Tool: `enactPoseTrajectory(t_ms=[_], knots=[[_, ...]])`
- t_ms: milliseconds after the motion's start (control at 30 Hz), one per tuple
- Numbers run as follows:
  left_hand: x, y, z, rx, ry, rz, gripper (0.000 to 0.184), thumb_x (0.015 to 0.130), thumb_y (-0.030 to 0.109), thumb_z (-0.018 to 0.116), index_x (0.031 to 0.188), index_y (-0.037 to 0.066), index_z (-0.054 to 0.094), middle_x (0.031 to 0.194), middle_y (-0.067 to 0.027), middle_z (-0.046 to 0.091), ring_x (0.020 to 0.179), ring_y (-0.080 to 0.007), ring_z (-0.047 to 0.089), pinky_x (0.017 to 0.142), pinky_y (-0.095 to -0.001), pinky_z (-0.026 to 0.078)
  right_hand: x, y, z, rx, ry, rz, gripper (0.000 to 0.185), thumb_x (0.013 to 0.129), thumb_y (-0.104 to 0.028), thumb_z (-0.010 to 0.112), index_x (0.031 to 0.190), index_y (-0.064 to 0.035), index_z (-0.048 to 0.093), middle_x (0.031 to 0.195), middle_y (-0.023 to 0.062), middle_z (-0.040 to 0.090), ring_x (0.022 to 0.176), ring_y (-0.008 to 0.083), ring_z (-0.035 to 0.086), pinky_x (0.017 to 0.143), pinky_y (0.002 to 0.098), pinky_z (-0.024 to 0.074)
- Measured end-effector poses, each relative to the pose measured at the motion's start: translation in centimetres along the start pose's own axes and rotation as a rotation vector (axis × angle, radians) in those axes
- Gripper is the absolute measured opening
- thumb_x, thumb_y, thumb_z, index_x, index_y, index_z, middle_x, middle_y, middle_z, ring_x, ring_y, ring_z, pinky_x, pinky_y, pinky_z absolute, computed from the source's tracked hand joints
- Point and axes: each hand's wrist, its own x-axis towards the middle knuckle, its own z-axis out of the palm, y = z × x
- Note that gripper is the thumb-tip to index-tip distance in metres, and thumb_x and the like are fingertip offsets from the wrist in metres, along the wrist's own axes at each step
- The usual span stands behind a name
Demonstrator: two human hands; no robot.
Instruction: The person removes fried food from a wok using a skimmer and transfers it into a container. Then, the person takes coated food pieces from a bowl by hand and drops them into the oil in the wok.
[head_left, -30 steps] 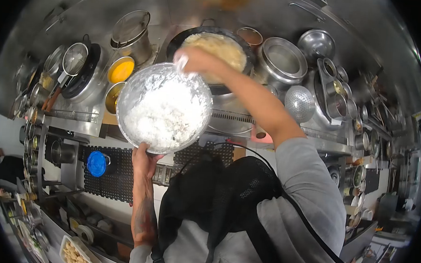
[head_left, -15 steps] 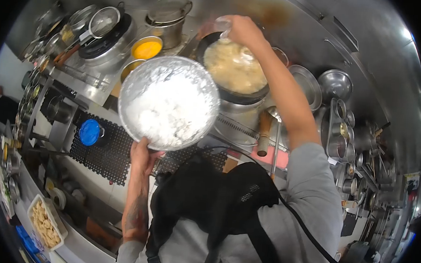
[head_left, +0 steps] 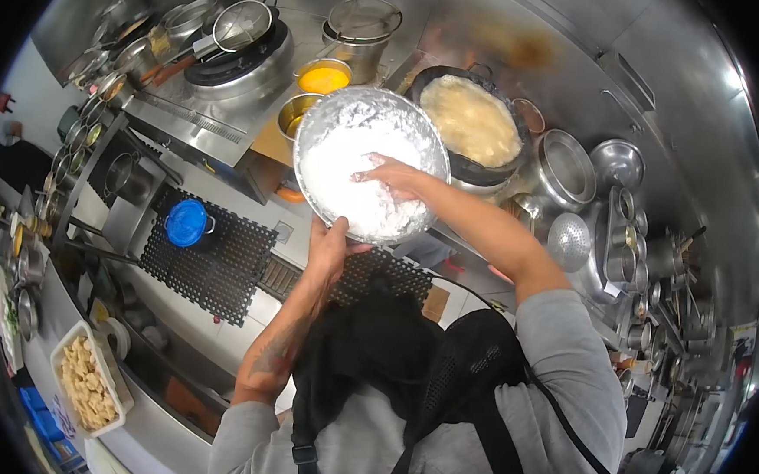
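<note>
My left hand grips the near rim of a wide metal bowl, which is tilted toward me. White powder with some lumps covers much of its inside. My right hand is over the bowl and touches the powder, its fingers partly spread; whether a small piece lies under them is hidden. Just behind the bowl, to the right, a black wok holds pale, bubbling food.
Behind the bowl are a container of yellow liquid and a strainer-topped pot. Metal bowls and a perforated ladle stand right. At lower left is a tray of pale pieces. A blue-lidded bucket stands below.
My right hand has come back from above the wok into the bowl. The bowl and my left hand appear farther right as the view has shifted.
</note>
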Motion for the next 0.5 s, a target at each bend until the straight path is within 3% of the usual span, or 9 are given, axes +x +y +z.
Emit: enactPoseTrajectory(t_ms=[100, 200, 267, 300, 400, 500], knots=[[0.3, 0.2, -1.2, 0.044, -0.021, -0.103, 0.049, 0.089, 0.009, 0.041, 0.132, -0.007, 0.025, 0.117, -0.0250, 0.053, 0.089, -0.0308, 0.065, 0.059, -0.0331, 0.062, 2.8, 3.2, 0.0, 0.121, -0.027, -0.005, 0.077, 0.072, -0.015, 0.076, 0.138, -0.0051, 0.037, 0.127, 0.0176, 0.052, 0.120, 0.0238, 0.047, 0.086, 0.0370, 0.0484], [1.3, 0.7, -2.5, 0.022, -0.054, -0.209, 0.047, 0.089, 0.011, 0.041, 0.129, -0.010, 0.028, 0.112, -0.0245, 0.055, 0.086, -0.0289, 0.066, 0.059, -0.0318, 0.062, 2.5, 1.1, -0.5, -0.095, 0.160, 0.001, 0.072, 0.065, -0.016, 0.078, 0.130, -0.0058, 0.048, 0.118, 0.0157, 0.060, 0.110, 0.0234, 0.055, 0.081, 0.0361, 0.0498], [1.4, 0.9, -2.6, 0.024, -0.057, -0.222, 0.045, 0.089, 0.012, 0.041, 0.124, -0.015, 0.033, 0.106, -0.0242, 0.059, 0.083, -0.0273, 0.067, 0.060, -0.0308, 0.062, 1.8, -2.0, -1.8, -0.921, 0.092, -0.184, 0.056, 0.064, -0.013, 0.077, 0.116, -0.0040, 0.059, 0.102, 0.0159, 0.066, 0.096, 0.0235, 0.063, 0.081, 0.0335, 0.0497], [1.5, 0.9, -2.6, 0.029, -0.065, -0.233, 0.045, 0.089, 0.012, 0.041, 0.124, -0.015, 0.033, 0.106, -0.0242, 0.059, 0.083, -0.0273, 0.067, 0.060, -0.0308, 0.062, 2.5, -2.3, -3.1, -1.016, 0.190, -0.242, 0.047, 0.060, -0.014, 0.077, 0.105, -0.0048, 0.065, 0.095, 0.0145, 0.068, 0.089, 0.0240, 0.064, 0.079, 0.0331, 0.0500], [2.2, 1.5, -2.5, -0.030, -0.080, -0.271, 0.047, 0.088, 0.010, 0.041, 0.128, -0.012, 0.029, 0.112, -0.0257, 0.055, 0.084, -0.0327, 0.066, 0.058, -0.0334, 0.062, -0.2, -7.7, -4.0, -1.044, 0.264, -0.229, 0.051, 0.060, -0.015, 0.076, 0.108, -0.0049, 0.064, 0.094, 0.0167, 0.068, 0.085, 0.0274, 0.066, 0.075, 0.0356, 0.0520], [2.2, 1.8, -1.5, 0.016, -0.056, -0.226, 0.046, 0.088, 0.012, 0.041, 0.124, -0.015, 0.033, 0.106, -0.0248, 0.059, 0.083, -0.0286, 0.067, 0.060, -0.0309, 0.062, -0.2, -8.5, -5.5, -1.144, 0.324, -0.295, 0.050, 0.061, -0.017, 0.074, 0.109, -0.0053, 0.064, 0.090, 0.0176, 0.068, 0.083, 0.0292, 0.067, 0.072, 0.0378, 0.0536]])
